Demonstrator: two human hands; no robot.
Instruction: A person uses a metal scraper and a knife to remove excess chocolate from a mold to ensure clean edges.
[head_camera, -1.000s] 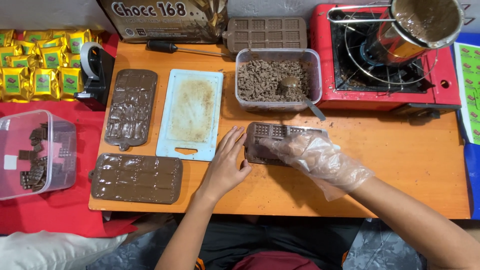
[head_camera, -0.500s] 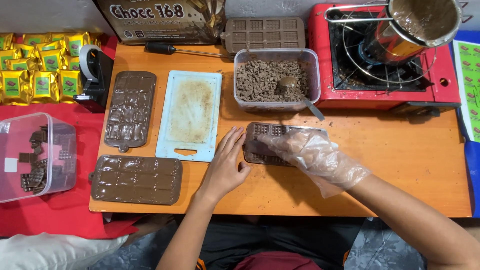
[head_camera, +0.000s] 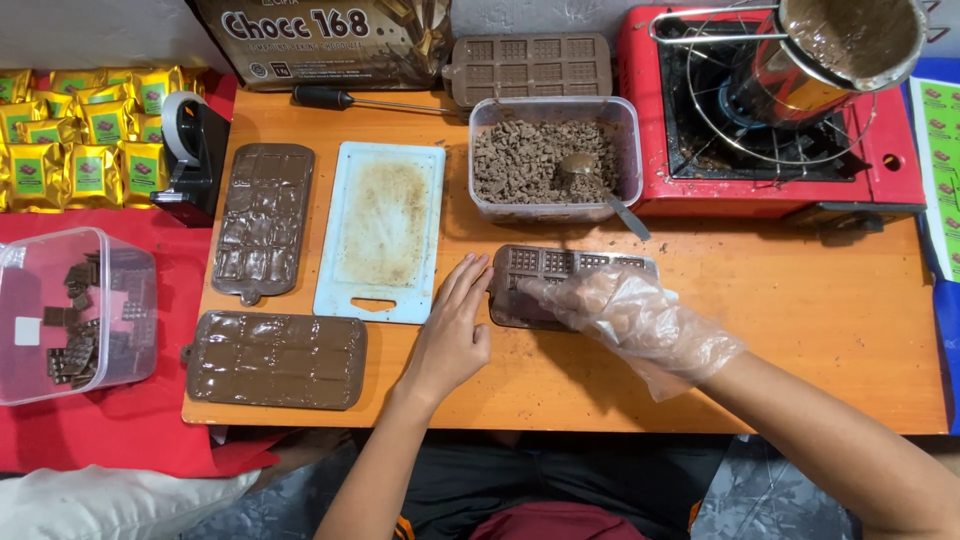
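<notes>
A brown chocolate bar mould (head_camera: 560, 264) lies on the orange table (head_camera: 800, 330), just in front of a clear tub of chopped chocolate (head_camera: 550, 160) with a spoon in it. My left hand (head_camera: 450, 335), bare and flat with fingers together, rests on the table with its fingertips against the mould's left end. My right hand (head_camera: 640, 320), in a clear plastic glove, lies over the mould's right half, fingers spread and pressing on it.
Two filled moulds (head_camera: 262, 220) (head_camera: 275, 360) and a white cutting board (head_camera: 385, 228) sit to the left. A red gas stove (head_camera: 900, 170) with a pot of melted chocolate (head_camera: 850, 40) stands back right. An empty mould (head_camera: 528, 68), tape dispenser (head_camera: 190, 150), yellow packets (head_camera: 80, 130) and a clear box (head_camera: 70, 315) surround.
Both hands stay on the mould; my gloved right hand has shifted slightly over it. Nothing else has moved.
</notes>
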